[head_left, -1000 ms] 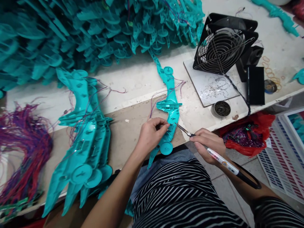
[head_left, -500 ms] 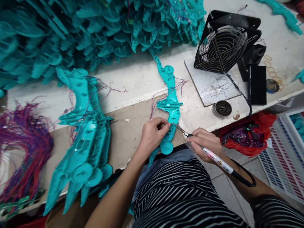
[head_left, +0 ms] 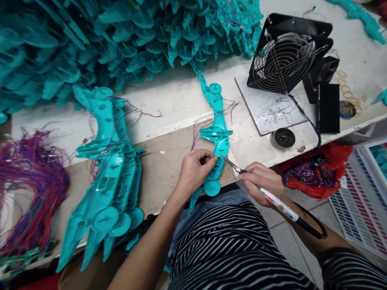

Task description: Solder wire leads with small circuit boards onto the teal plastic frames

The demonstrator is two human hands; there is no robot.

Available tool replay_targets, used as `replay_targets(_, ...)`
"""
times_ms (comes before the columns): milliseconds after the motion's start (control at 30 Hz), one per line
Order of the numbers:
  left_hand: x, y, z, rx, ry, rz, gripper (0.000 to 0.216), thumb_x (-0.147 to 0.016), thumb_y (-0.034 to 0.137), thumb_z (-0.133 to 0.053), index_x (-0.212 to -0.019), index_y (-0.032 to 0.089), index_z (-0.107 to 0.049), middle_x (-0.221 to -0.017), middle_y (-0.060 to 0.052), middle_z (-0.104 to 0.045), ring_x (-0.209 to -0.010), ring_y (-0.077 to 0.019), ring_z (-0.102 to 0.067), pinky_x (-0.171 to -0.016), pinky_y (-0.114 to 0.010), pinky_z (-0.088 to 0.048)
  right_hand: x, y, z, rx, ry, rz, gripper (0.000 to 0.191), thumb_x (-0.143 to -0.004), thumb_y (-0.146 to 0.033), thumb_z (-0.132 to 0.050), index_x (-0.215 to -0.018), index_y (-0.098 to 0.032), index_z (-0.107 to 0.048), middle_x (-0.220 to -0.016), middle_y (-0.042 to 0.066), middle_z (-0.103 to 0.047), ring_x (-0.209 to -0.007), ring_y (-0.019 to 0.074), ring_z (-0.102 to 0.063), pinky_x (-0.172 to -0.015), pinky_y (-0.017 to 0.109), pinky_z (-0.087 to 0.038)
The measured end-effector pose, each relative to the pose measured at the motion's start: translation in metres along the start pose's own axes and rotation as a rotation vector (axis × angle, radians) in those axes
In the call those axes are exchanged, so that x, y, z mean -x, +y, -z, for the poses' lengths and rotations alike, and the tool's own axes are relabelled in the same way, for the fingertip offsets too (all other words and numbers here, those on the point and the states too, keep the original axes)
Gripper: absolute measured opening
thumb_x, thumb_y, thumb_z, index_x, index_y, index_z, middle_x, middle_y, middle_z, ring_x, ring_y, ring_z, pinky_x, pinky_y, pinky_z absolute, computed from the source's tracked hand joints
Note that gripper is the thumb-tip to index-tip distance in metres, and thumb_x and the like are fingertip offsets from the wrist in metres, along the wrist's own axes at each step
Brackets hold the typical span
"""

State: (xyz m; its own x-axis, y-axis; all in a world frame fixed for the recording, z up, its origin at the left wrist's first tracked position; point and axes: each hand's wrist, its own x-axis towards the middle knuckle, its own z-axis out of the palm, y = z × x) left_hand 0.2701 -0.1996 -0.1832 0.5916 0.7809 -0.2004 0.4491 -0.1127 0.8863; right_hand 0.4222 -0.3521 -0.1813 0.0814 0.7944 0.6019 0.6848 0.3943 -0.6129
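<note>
My right hand (head_left: 264,181) grips a soldering iron (head_left: 279,205) with a white barrel, held like a pen. Its metal tip meets the inside of a turquoise plastic bow-shaped half shell (head_left: 219,117), right by my left fingertips. Thumb and forefinger of my left hand (head_left: 196,168) are pinched together over the shell's lower part; whatever they hold is too small to make out. Thin red and purple wires (head_left: 208,114) run along the shell, which lies at the table's front edge with its round disc (head_left: 212,188) near my body.
To the left lie several stacked turquoise shells (head_left: 105,169) and a bundle of red-purple wires (head_left: 45,181). A big turquoise pile (head_left: 121,44) fills the back. On the right stand a black fan (head_left: 281,64), a small round tin (head_left: 283,138) and a red bag (head_left: 317,171).
Almost nothing differs. My right hand and the soldering iron have shifted very slightly to the right; my left hand stays in place on the shell.
</note>
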Motion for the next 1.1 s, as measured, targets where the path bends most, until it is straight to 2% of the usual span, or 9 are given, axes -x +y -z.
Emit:
replay_targets(133, 0.000, -0.001, -0.001, -0.006, 0.008, 0.005, 0.016, -0.073, 0.031, -0.065, -0.069, 0.016, -0.069, -0.063, -0.001, -0.063, -0.060, -0.0132, -0.053, -0.057, -0.024, -0.041, 0.001, 0.001, -0.001, -0.011, -0.013, 0.014, 0.026, -0.082, -0.005, -0.055, -0.103, -0.016, -0.066, -0.068, 0.003, -0.060, -0.067, 0.0147, -0.057, -0.060, 0.029, -0.054)
replay_targets(367, 0.000, 0.001, 0.000, 0.002, 0.006, 0.021, 0.014, -0.073, 0.029, -0.066, -0.067, 0.016, -0.068, -0.062, -0.001, -0.062, -0.060, -0.0130, -0.053, -0.058, -0.024, -0.041, 0.000, 0.002, 0.003, -0.004, 0.079, -0.011, 0.030, -0.081, -0.004, -0.055, -0.105, -0.017, -0.067, -0.069, 0.002, -0.061, -0.067, 0.0149, -0.057, -0.060, 0.030, -0.053)
replay_targets(700, 0.000, 0.001, 0.000, 0.000, -0.011, 0.019, 0.016, -0.072, 0.031, -0.065, -0.069, 0.016, -0.068, -0.061, 0.000, -0.062, -0.058, -0.0125, -0.053, -0.057, -0.024, -0.041, -0.002, 0.004, 0.002, 0.036, 0.128, -0.056, 0.027, -0.082, -0.005, -0.055, -0.102, -0.016, -0.071, -0.072, 0.005, -0.066, -0.068, 0.0165, -0.060, -0.059, 0.032, -0.053)
replay_targets(967, 0.001, -0.001, -0.003, -0.007, -0.033, 0.004, 0.016, -0.072, 0.031, -0.063, -0.066, 0.017, -0.065, -0.060, 0.000, -0.060, -0.061, -0.0141, -0.054, -0.055, -0.024, -0.042, 0.001, 0.008, -0.004, -0.007, 0.214, -0.144, 0.023, -0.089, -0.014, -0.055, -0.103, -0.018, -0.072, -0.077, 0.006, -0.069, -0.069, 0.0164, -0.064, -0.061, 0.032, -0.053)
replay_targets(1033, 0.001, -0.003, 0.000, -0.015, 0.007, -0.015, 0.016, -0.073, 0.032, -0.063, -0.073, 0.017, -0.067, -0.068, -0.002, -0.063, -0.066, -0.0152, -0.057, -0.060, -0.025, -0.045, 0.006, 0.011, -0.007, -0.059, 0.251, -0.200, 0.024, -0.094, -0.025, -0.053, -0.110, -0.018, -0.071, -0.081, 0.007, -0.071, -0.071, 0.0166, -0.067, -0.061, 0.031, -0.054)
replay_targets(1100, -0.004, -0.007, 0.006, -0.064, 0.155, -0.043, 0.023, -0.074, 0.034, -0.065, -0.089, 0.016, -0.068, -0.085, -0.005, -0.068, -0.076, -0.0175, -0.060, -0.069, -0.028, -0.048, 0.012, 0.015, -0.012, -0.120, 0.325, -0.263, 0.031, -0.097, -0.036, -0.052, -0.116, -0.018, -0.069, -0.081, 0.006, -0.073, -0.070, 0.0163, -0.069, -0.060, 0.030, -0.056)
